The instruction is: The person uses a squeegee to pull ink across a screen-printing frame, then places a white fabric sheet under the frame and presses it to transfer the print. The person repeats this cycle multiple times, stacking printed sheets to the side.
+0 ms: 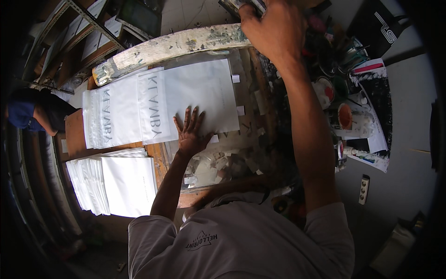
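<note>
Far left: co-worker (21, 109), then rack (100, 33). White stack (130, 186) nearest the wearer, fanned at its left end. Above it, a row of lettered sheets (124, 109), overlapping.

Long paint-spotted bar (176, 44) runs along the far side, right across the top of the work; it limits reach from there. Left hand (189, 135) is palm down, fingers spread, pinching nothing, on the near edge of the sheet (202, 86). Sheet lies flat on the board (206, 160), left end meeting the row, right edge by the white tabs (236, 79).

Handling guess: light, limp, slick like plastic film, creases easily; lettering might smear. Take it by the plain right corners, off the print.

Right hand (274, 30) is up at the bar's right end, thumb bent over something dark. View's poor there: can't tell whether it's gripping the bar or that other piece.

Far right: paint pots (344, 116) crowd that forearm, spill risk. Power strip (364, 189) beyond.
</note>
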